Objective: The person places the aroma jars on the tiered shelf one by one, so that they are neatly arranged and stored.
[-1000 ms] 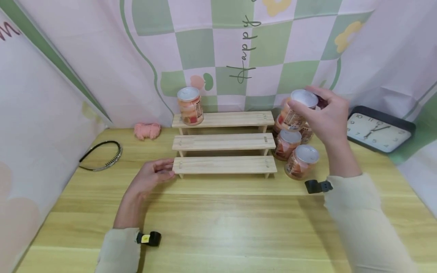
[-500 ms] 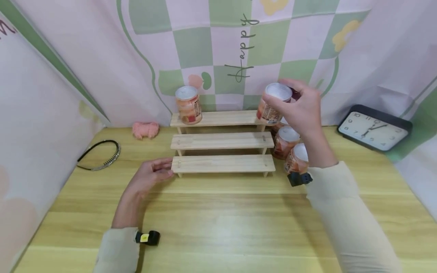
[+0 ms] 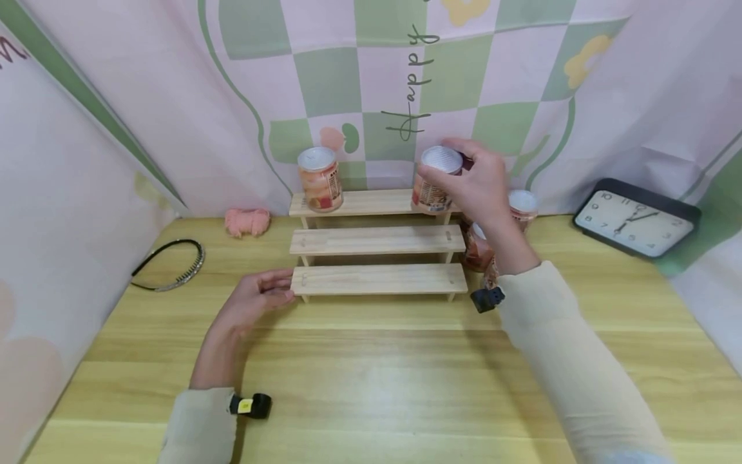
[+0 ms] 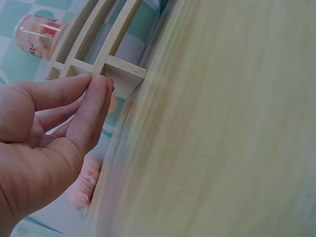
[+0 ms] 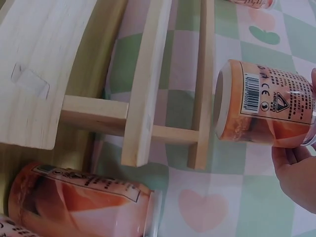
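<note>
Pale wood made up the three-step rack (image 3: 371, 240); the left hand (image 3: 249, 299) pinched the left end of its lowest step (image 3: 377, 279), maybe so it would not slide; the right hand (image 3: 476, 182) curled round a can (image 3: 431, 194) near its top, perhaps so its bottom was free to sit flat; that can hung nearly upright just over the top step (image 3: 377, 203), near its right end; another can (image 3: 321, 185) stood at that step's left end; more cans (image 3: 523, 205) stood by the rack's right side, maybe for easy reach.
</note>
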Demonstrator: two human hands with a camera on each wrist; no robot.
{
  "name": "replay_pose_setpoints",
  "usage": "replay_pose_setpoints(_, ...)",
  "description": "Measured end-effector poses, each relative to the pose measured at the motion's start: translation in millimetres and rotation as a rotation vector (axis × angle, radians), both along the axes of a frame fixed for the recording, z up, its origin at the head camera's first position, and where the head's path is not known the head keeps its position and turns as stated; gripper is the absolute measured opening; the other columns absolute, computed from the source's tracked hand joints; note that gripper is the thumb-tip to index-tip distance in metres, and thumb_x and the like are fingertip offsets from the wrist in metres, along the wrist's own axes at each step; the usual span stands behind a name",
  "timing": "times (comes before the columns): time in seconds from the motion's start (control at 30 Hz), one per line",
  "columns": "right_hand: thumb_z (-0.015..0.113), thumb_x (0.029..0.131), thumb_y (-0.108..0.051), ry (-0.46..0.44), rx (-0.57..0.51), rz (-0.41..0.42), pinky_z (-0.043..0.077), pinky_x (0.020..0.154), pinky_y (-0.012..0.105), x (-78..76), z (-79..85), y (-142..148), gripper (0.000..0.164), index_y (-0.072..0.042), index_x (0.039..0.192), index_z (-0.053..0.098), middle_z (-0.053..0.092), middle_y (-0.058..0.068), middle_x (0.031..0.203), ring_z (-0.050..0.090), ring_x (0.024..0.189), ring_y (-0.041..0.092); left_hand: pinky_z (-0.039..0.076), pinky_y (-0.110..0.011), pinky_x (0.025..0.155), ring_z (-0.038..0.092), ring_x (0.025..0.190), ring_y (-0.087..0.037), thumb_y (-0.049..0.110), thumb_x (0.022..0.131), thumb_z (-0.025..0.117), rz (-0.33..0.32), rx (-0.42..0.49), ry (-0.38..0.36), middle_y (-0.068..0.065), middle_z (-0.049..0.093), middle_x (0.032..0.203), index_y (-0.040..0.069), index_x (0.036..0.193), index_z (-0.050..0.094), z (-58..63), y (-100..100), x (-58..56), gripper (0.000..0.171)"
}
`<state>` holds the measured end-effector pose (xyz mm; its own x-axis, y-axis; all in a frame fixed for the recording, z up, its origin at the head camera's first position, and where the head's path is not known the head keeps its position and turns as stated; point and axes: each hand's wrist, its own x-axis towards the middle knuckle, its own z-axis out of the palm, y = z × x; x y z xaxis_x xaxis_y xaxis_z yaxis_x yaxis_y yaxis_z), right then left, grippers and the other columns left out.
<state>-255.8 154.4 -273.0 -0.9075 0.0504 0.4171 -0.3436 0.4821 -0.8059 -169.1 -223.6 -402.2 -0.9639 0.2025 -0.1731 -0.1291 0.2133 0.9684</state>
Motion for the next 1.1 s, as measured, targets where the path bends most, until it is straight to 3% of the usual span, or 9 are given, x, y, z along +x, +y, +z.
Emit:
replay_pose_setpoints(0.5,0.085,0.082,-0.037,-0.096,-0.003,0.043,0.055,0.088,0.033,-16.8,-2.8,-10.1,0.066,-0.007,0.137,0.063,0.061,0.011,0.137,0.060,0.112,0.023,0.057,-0.027,0.089,0.066,0.101,-0.021,-0.006,0.095,0.063,-0.004,-0.010,0.004,-0.031,0.058,0.130,-0.011,0.144,0.046,0.6,0.9,0.5,0.053)
replay_pose_setpoints(1.1,0.082,0.085,-0.039,-0.072,0.068,0.040,0.053,0.094,0.042,-31.1,-3.5,-16.4,0.069,-0.005,0.140,0.059,0.059,0.013,0.138,0.058,0.116,0.027,0.057,-0.027,0.089,0.066,0.100,-0.020,-0.007,0.095,0.063,-0.009,-0.011,0.011,-0.031,0.058,0.130,-0.011,0.144,0.046,0.5,0.8,0.4,0.053)
